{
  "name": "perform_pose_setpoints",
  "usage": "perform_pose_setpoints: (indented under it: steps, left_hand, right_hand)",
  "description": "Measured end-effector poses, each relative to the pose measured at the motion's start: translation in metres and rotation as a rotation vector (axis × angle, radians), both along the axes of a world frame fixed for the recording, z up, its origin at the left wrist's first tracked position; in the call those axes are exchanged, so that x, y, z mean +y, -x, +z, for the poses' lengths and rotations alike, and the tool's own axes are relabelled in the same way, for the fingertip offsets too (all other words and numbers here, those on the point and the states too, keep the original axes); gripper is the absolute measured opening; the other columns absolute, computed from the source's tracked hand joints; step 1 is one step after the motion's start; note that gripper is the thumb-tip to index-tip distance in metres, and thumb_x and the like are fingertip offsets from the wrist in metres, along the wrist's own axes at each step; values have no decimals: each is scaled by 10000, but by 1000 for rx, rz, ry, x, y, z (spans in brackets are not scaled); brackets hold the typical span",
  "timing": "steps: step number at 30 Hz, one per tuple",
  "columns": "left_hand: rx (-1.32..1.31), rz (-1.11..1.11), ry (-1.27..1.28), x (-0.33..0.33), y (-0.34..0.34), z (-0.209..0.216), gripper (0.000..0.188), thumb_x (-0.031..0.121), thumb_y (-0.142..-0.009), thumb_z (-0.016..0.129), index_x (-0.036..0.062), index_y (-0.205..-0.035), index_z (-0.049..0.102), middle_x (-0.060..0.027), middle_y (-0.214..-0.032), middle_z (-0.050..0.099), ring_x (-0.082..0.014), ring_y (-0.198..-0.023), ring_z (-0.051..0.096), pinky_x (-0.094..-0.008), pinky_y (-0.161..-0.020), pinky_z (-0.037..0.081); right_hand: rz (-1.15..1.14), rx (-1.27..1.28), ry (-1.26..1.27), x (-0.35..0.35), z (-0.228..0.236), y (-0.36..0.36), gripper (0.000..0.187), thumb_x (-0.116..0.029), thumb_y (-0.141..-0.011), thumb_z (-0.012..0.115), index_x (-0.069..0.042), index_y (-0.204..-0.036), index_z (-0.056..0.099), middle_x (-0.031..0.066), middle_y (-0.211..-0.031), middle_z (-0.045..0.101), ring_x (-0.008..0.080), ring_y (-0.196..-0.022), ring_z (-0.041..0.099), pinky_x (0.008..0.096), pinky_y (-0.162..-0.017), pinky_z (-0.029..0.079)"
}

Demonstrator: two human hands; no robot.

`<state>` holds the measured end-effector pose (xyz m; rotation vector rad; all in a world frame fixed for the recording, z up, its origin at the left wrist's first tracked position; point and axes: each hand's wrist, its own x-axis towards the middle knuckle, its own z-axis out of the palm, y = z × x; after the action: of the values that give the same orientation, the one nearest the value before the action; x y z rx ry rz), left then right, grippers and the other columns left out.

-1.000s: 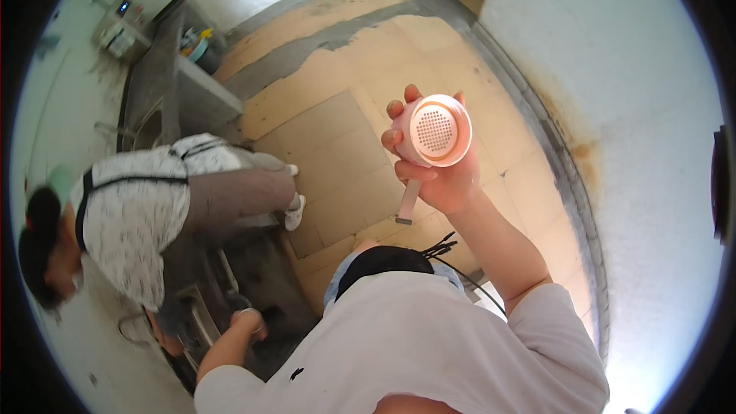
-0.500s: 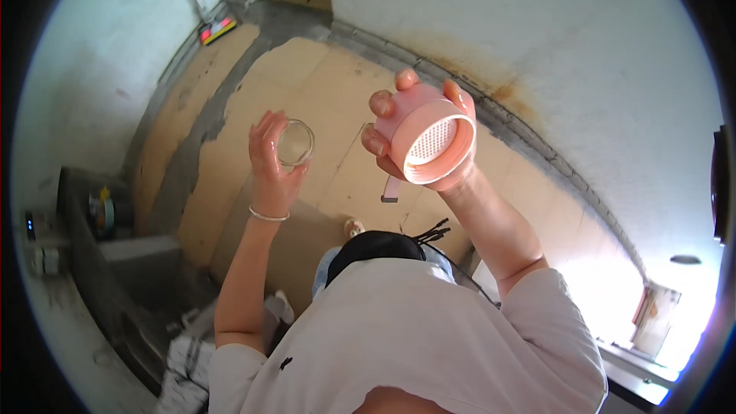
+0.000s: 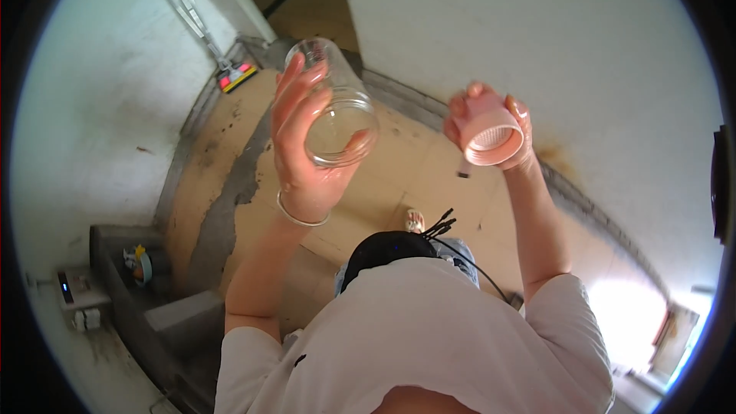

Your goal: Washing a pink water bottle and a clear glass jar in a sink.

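Observation:
My left hand [image 3: 304, 134] is wrapped round a clear glass jar [image 3: 354, 101], raised and tilted so its round open mouth faces me. The jar looks empty, and a bracelet circles that wrist. To the right and a little lower, my right hand [image 3: 524, 142] grips a pink cup-shaped lid [image 3: 492, 132]. Its threaded open end points toward me, and a perforated strainer disc shows inside. A small strap with a dark end [image 3: 464, 171] dangles beneath the lid. Both hands look wet. The jar and the lid are held apart.
A floor squeegee or mop [image 3: 236, 77] leans in the far left corner near a doorway [image 3: 310, 4]. At left stands a dark sink-like basin [image 3: 184, 310] with a small pot-like item [image 3: 142, 267] in it. Black cables [image 3: 441, 226] hang at my waist. A wall [image 3: 537, 38] runs along the right.
My left hand has lifted the jar up and toward the view, so more of its side shows. My right hand with the pink lid has moved right and farther off.

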<state>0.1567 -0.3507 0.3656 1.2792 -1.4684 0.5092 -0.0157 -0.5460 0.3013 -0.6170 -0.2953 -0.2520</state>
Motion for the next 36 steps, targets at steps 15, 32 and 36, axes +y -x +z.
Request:
perform_pose_setpoints:
  steps: [15,32,36]
  left_hand:
    - [44,59,80,-122,-359,47,821,-31,-622,811,73,-1279,330,-184,-1297,437,-348,-1251,423,-497,-1009,396]
    - [1882,-673,294,-389,-762,52,877,471,-781,703,-37,-1306,220,-134,-1200,431,-301,-1113,518,-583,-941,467]
    - [1917,-765,318,-475,-854,53,885,479,-777,703,-40,-1303,217,-135,-1199,441,-308,-1126,514,-578,-963,450]
  right_hand:
    - [-194,1547,1783,-173,-169,-275,414,-428,-782,569,-177,-1103,644,118,-1060,652,309,-997,614,417,-837,496]
    - [-288,1251,662,-329,-200,-832,512,-458,-825,613,-77,-1161,553,113,-1040,586,222,-772,617,426,-499,553]
    - [-362,1318,428,-442,-211,-925,502,-490,-828,612,-76,-1102,537,81,-795,587,196,-627,582,377,-465,511]
